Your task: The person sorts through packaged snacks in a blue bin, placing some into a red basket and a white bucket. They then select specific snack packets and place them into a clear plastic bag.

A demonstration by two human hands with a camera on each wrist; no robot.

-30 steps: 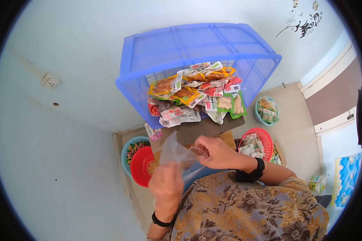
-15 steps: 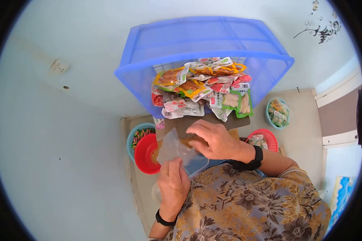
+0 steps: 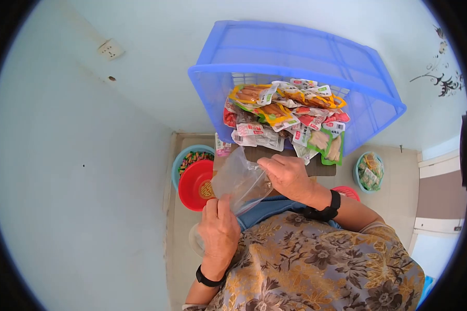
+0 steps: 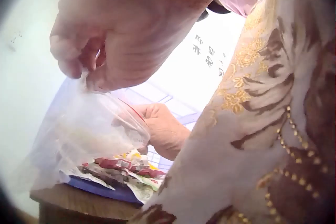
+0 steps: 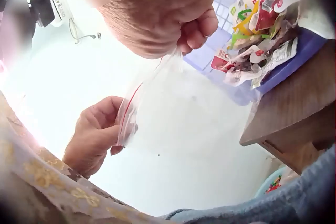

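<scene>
Right hand has closed in on the clear zip-lock bag — half a second ago its fingers were spread and off the film; now thumb and fingers pinch the bag's edge, left hand pinching the near side, fingers curled on both; bag hangs between them, in front of the tilted blue plastic basket.

Containers: blue basket holds a heap of sealed food packs, some yellow-edged, some green; light-blue basin at left holds small colourful pieces, partly overlapped by a red basin; second light-blue basin at right holds bagged packs; red basket mostly hidden by the arm — can't tell contents.

Cross-view: both wrist views show a red line along the bag's mouth, not discernible from the head; right wrist shows the brown table edge-on under the blue basket.
</scene>
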